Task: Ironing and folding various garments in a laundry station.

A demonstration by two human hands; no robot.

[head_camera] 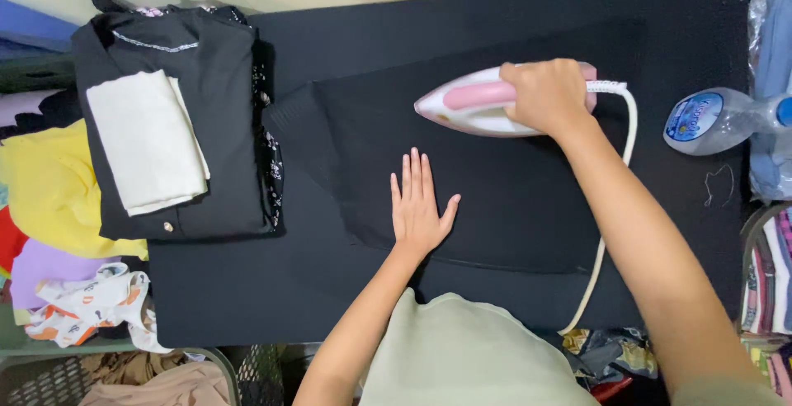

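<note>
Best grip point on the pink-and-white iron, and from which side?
Take the iron by its pink top handle, coming from above. The handle runs lengthwise along the body, tip pointing left, so fingers wrap across it, as the right hand does at the cord end.

Person seen from above: pale sage-green garment [462,348] covering the torso, apparently short-sleeved or sleeveless. Both forearms bare. Left hand [419,208] and right hand [546,96] bare; no rings, watch or bracelets discernible.

A pink-and-white iron [483,109] sits soleplate down, nose pointing left, on a black garment [495,191] — spread flat across the dark ironing surface, its white cord [606,233] trailing toward the near edge.
</note>
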